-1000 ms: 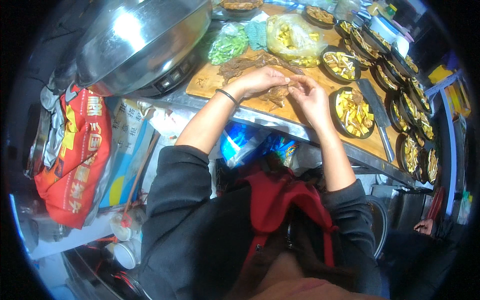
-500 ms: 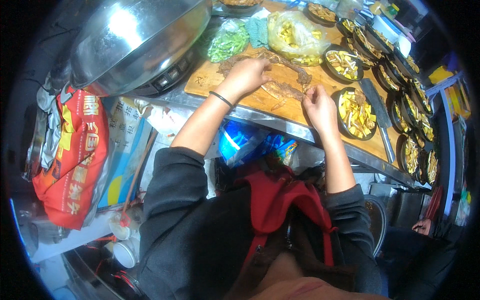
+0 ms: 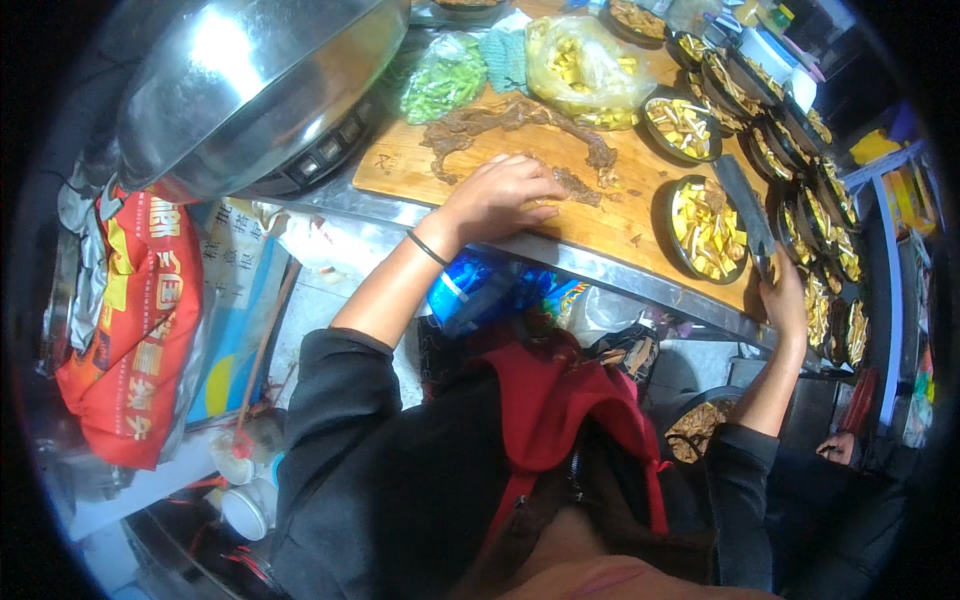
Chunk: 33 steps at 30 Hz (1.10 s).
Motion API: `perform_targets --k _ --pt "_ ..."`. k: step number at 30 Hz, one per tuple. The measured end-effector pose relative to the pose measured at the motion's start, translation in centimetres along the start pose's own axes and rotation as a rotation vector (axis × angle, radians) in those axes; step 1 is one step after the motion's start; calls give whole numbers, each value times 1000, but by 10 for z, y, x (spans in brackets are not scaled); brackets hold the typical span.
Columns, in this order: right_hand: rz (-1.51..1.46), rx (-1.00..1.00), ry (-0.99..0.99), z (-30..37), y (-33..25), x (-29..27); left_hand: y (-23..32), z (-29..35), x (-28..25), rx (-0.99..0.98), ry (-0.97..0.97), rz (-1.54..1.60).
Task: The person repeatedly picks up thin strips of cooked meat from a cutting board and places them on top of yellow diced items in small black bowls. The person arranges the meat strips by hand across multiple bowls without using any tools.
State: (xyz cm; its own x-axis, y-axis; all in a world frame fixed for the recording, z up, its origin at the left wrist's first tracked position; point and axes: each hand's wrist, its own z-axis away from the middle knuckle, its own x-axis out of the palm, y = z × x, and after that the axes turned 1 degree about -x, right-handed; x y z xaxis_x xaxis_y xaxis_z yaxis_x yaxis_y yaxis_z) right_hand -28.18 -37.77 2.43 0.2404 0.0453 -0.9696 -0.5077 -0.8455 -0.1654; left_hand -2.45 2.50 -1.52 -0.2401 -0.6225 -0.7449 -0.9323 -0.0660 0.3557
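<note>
A long, curved strip of brown cooked meat (image 3: 515, 112) lies across the wooden cutting board (image 3: 400, 170). Nearer me, my left hand (image 3: 500, 197) bends its fingers over a smaller piece of the brown meat (image 3: 575, 186) and presses it to the board; the hand hides part of it. Over at the board's right side, my right hand (image 3: 784, 298) closes round the handle of a dark-bladed cleaver (image 3: 738, 192). The cleaver lies beside a black bowl of yellow chunks and pale strips (image 3: 708, 232), its blade pointing away from me.
Behind the meat are a bag of green vegetables (image 3: 450, 78) and a bag of yellow chunks (image 3: 585, 65). Another filled bowl (image 3: 680, 127) stands farther back. Several filled bowls crowd the right (image 3: 825, 225). A large steel cooker (image 3: 270, 80) takes up the left.
My right hand has left the meat and moved right to the cleaver's handle. My left hand has come nearer and slightly right, from the long strip onto the smaller piece.
</note>
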Motion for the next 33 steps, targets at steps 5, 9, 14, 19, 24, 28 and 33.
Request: perform_targets --k 5,9,14,19,24,28,33 --pt "85 -109 -51 -4 18 24 -3 3 2 77 -30 6" --pt "-21 -48 -73 -9 13 15 -4 7 2 36 -22 25" --pt "-142 33 94 14 26 -14 -3 5 5 -5 63 3" --pt "-174 3 138 62 -28 -70 -3 3 4 -72 2 16" --pt "-488 -182 -177 76 -157 -77 -3 3 5 -125 -50 36" --pt "-249 -359 -333 61 -218 -57 -5 4 5 -149 -66 32" --pt "-165 -359 -450 53 -231 -56 -5 4 5 -128 -39 34"
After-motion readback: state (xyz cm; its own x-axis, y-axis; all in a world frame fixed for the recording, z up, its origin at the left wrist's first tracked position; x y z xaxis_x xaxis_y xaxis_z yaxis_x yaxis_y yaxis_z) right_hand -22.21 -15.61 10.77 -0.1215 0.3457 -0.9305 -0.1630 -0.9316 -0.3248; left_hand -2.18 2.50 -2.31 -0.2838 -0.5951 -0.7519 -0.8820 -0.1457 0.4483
